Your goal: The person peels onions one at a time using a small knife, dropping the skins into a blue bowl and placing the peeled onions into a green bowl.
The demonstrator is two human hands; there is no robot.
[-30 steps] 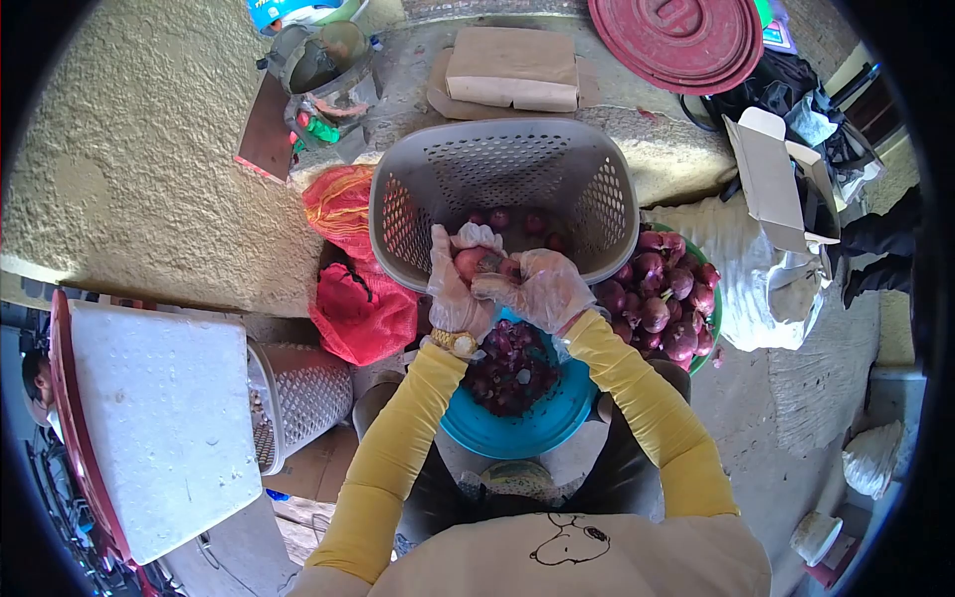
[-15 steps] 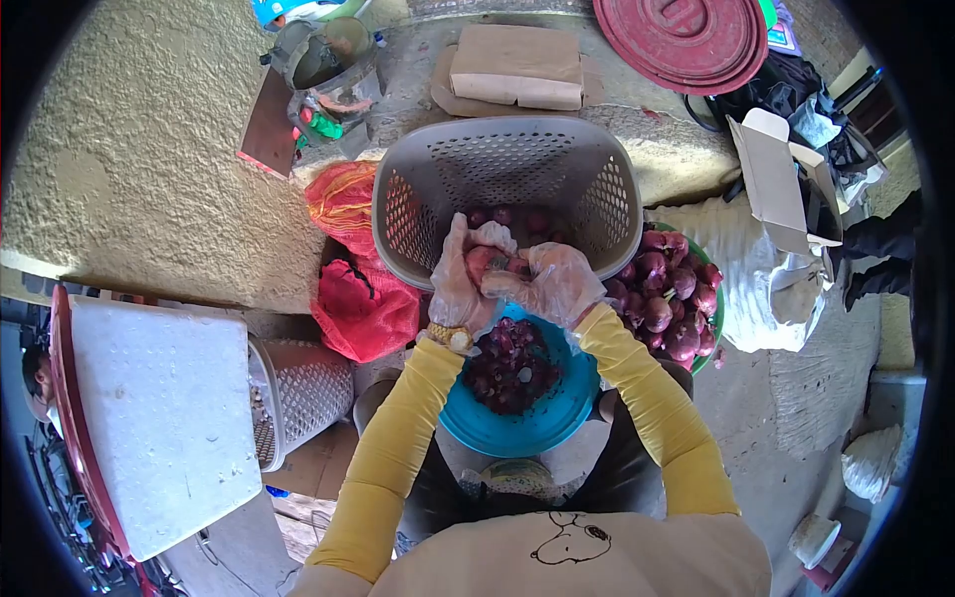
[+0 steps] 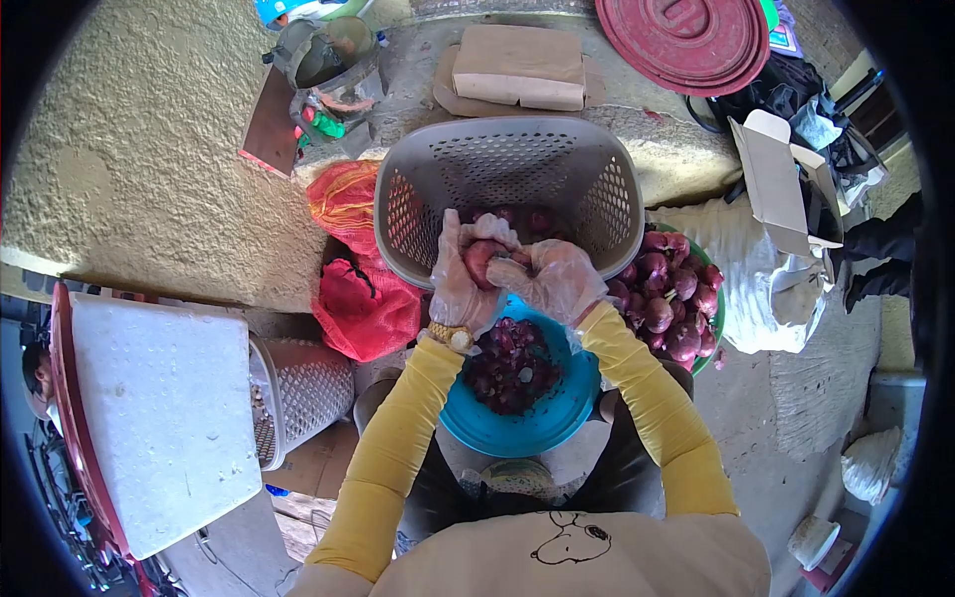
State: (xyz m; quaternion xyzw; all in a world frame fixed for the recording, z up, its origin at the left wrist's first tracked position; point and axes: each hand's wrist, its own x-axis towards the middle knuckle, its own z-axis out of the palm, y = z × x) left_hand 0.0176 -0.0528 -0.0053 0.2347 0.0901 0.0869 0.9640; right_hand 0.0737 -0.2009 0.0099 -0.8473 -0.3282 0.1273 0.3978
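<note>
My left hand (image 3: 466,274), in a clear plastic glove, is wrapped round a red onion (image 3: 482,263) at the near rim of the grey perforated basket (image 3: 507,127). Against the same onion rests my right hand (image 3: 553,283), also gloved, with its fingers bent together; whether it holds anything else is hidden. Several onions lie deep in the basket. Below my hands a blue basin (image 3: 517,436) holds dark red onion skins (image 3: 512,373). To the right, a green-rimmed container holds many red onions (image 3: 659,314).
Red mesh sacks (image 3: 366,308) lie left of the basket. Further left are a white foam board (image 3: 159,418) and a white perforated basket (image 3: 308,393). A cardboard piece (image 3: 519,65) and a red lid (image 3: 686,35) sit beyond. A person's dark-clothed legs show at far right.
Both hands have shifted slightly around the onion. My right fingers have moved across its near side, and more of the onion's round surface shows in my left hand.
</note>
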